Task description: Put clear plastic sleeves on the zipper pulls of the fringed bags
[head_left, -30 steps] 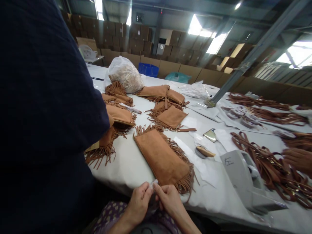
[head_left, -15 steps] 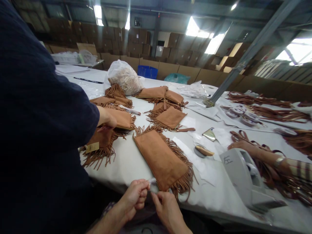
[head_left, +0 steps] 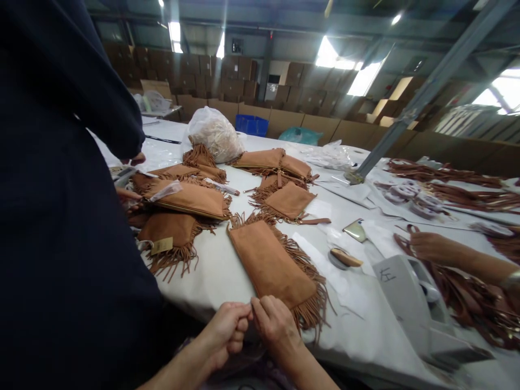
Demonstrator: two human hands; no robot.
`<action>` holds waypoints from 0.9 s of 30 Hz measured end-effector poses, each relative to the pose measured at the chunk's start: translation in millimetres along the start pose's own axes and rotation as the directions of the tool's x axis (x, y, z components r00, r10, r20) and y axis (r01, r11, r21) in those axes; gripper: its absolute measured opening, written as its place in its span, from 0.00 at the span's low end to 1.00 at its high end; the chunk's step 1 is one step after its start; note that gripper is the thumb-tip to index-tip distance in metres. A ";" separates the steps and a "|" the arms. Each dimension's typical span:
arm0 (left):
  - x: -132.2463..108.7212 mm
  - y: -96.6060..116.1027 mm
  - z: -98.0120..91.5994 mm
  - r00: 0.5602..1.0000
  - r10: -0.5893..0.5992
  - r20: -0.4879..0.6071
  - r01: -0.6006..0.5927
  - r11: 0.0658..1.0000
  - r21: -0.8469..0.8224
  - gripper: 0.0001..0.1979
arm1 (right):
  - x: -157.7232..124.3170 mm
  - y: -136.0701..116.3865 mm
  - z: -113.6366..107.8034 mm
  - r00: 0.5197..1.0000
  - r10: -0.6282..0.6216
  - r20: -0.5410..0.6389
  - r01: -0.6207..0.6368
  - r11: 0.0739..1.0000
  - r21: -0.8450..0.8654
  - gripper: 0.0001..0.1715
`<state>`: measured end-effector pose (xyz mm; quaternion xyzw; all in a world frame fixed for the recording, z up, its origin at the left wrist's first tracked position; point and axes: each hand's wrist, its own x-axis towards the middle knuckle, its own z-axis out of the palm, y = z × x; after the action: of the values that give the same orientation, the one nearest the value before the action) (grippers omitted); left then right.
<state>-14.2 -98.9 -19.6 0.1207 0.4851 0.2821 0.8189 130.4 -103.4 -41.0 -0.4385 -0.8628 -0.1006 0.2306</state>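
A tan fringed pouch [head_left: 272, 260] lies flat near the table's front edge, its lower corner just beyond my fingers. My left hand [head_left: 229, 330] is closed in a pinch at that edge. Fingertip to fingertip with it, my right hand [head_left: 274, 322] is also pinched, beside the pouch's lower corner. Whatever sits between my fingers is too small and hidden to make out. To the left, more fringed pouches [head_left: 187, 197] lie stacked, and one below carries a paper tag [head_left: 161, 246].
A person in dark clothing [head_left: 77, 216] stands close on the left. On the right, another person's hand [head_left: 426, 246] touches brown straps [head_left: 467, 303] behind a grey tape dispenser [head_left: 410, 292]. A metal post [head_left: 422, 92] rises from the table. A stuffed plastic bag [head_left: 213, 132] stands farther back.
My hands have come together, and the clear bit seen between them is now hidden. The person on the left has drawn their arm back from the stacked pouches.
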 end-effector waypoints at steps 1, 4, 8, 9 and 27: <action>-1.1 0.2 2.3 0.999 -0.032 0.001 0.032 0.999 -0.041 0.10 | -0.1 -0.8 1.7 1.000 0.008 -0.006 -0.008 1.000 -0.003 0.13; -5.9 1.9 12.9 0.993 -0.116 0.021 0.118 0.981 -0.153 0.15 | 0.2 -2.1 6.4 0.997 0.066 -0.030 -0.067 0.997 -0.030 0.16; -14.8 6.9 29.5 0.980 -0.183 0.080 0.199 0.934 -0.298 0.19 | 5.6 -1.6 13.7 0.987 0.141 -0.084 -0.144 0.989 -0.041 0.13; -16.8 8.1 32.6 0.974 -0.203 0.105 0.227 0.905 -0.360 0.19 | 7.7 -1.2 15.7 0.980 0.166 -0.106 -0.172 0.984 -0.046 0.12; 2.7 10.1 7.3 0.921 -0.253 0.297 0.359 0.845 -0.396 0.18 | 1.7 20.8 4.4 0.967 0.217 0.131 -0.242 0.943 0.227 0.42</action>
<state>-10.4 -88.5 -13.2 -0.1159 0.3216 0.2336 0.9102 144.9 -88.1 -44.6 -0.5096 -0.8224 0.0554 0.2467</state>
